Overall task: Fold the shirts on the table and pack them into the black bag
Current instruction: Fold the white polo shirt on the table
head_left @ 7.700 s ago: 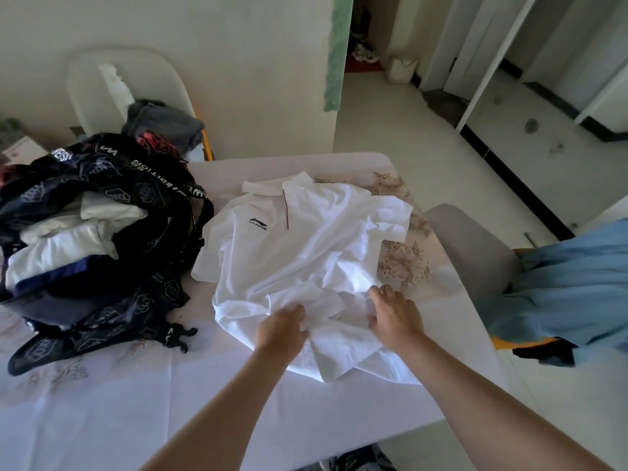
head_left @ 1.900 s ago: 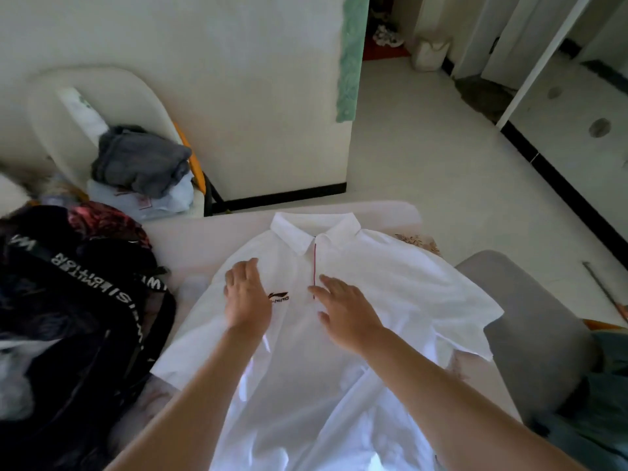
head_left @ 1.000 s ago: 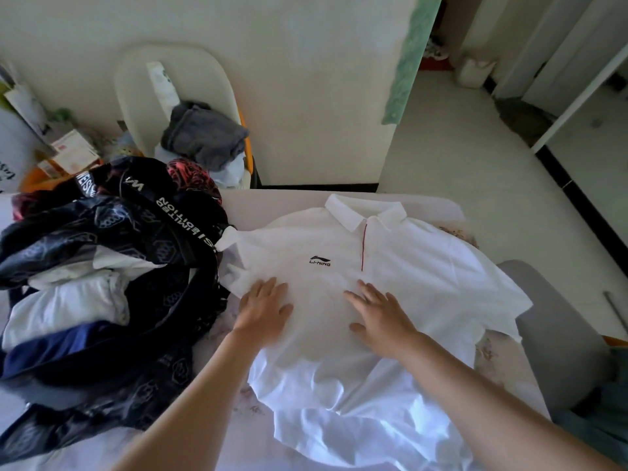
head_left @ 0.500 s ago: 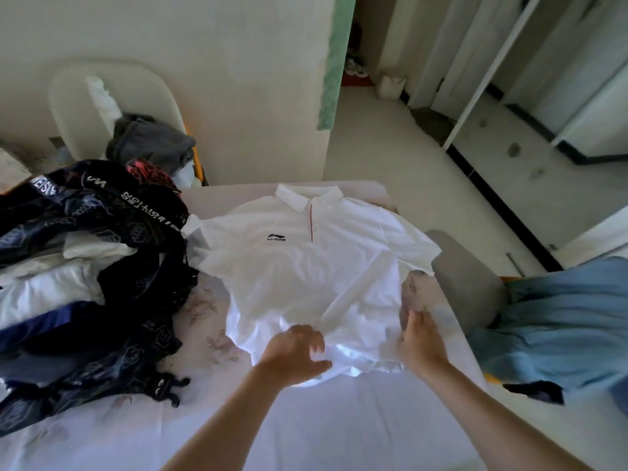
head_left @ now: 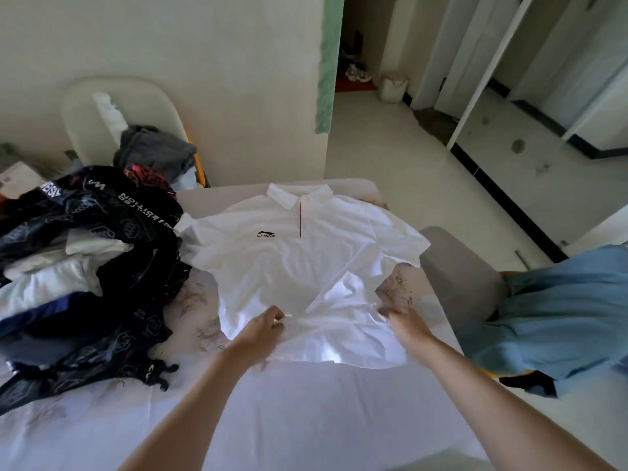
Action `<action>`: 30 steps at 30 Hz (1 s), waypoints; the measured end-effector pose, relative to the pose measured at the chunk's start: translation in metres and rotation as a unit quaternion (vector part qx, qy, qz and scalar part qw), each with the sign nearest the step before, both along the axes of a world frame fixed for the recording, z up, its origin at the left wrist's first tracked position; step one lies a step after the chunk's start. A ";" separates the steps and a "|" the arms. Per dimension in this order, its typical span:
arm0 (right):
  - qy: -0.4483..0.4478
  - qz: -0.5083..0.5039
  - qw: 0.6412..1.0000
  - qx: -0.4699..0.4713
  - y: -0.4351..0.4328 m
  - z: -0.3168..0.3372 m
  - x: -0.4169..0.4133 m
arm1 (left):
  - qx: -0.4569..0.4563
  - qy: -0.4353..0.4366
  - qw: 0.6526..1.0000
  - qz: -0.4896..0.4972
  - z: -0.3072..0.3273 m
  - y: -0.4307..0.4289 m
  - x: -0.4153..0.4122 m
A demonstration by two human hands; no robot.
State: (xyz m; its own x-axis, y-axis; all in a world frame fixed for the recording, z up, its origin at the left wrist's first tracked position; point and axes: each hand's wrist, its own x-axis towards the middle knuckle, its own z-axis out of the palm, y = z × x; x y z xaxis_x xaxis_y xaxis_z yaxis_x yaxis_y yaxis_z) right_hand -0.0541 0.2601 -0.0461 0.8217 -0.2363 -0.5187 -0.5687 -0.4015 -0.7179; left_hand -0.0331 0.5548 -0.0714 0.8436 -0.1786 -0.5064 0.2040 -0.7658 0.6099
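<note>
The white polo shirt (head_left: pixel 306 263) lay face up on the counter (head_left: pixel 306 419), collar at the far edge, sleeves spread to either side, its lower part rumpled. Both hands were down at the near end. The left hand (head_left: pixel 263 329) pinched the cloth just above the hem, and the right hand (head_left: pixel 404 322), somewhat blurred, gripped the shirt's lower right edge. The black bag (head_left: pixel 136 266) slumped open just to the left, touching one sleeve, with other garments (head_left: pixel 51 277) already inside. To me this looked like the flattening stage, before any fold had been made. The next move, I'd say, called for drawing the hem taut and square, then bringing a sleeve and side panel inward.
</note>
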 end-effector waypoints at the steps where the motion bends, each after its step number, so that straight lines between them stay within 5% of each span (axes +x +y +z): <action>1: 0.059 -0.017 0.998 0.030 -0.006 0.006 0.001 | 0.030 0.043 0.997 -0.049 0.012 0.003 0.005; 4: 0.214 0.017 0.977 -0.017 -0.028 0.010 0.000 | 0.135 0.121 0.969 -0.167 0.035 0.005 0.010; 8: 0.233 0.058 0.969 0.063 -0.042 0.013 0.002 | 0.176 0.055 0.968 -0.171 0.034 -0.003 -0.014; 12: 0.239 0.220 0.945 -0.043 -0.035 0.028 0.004 | 0.203 -0.014 0.958 -0.201 0.015 -0.021 -0.036; 16: 0.139 0.049 0.965 0.215 -0.023 0.066 0.041 | 0.128 -0.085 0.985 -0.084 0.042 -0.028 0.004; 18: 0.070 -0.062 0.909 0.407 -0.015 0.084 0.068 | 0.005 -0.175 0.980 0.092 0.071 -0.028 0.035; 20: 0.015 -0.120 0.852 0.510 -0.008 0.088 0.094 | -0.077 -0.284 0.927 0.231 0.101 -0.023 0.059; 22: 0.018 -0.081 0.890 0.448 0.005 0.088 0.108 | -0.042 -0.371 0.890 0.263 0.115 -0.014 0.072; 25: 0.004 0.029 0.980 0.196 0.027 0.069 0.114 | 0.008 -0.348 0.922 0.167 0.096 -0.008 0.080; 28: -0.017 0.119 0.993 0.023 0.036 0.032 0.113 | 0.052 -0.230 0.972 -0.003 0.058 -0.007 0.075; 30: -0.005 0.209 0.975 -0.080 0.036 0.006 0.109 | 0.159 -0.146 0.965 -0.150 0.033 -0.005 0.069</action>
State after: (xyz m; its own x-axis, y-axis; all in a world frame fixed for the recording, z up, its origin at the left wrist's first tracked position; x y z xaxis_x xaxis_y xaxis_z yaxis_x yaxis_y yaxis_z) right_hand 0.0553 0.2963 -0.0401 0.8684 0.0431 -0.4941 -0.3249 -0.7033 -0.6323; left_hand 0.0357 0.5493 -0.0385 0.8930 -0.3117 -0.3248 -0.2010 -0.9217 0.3319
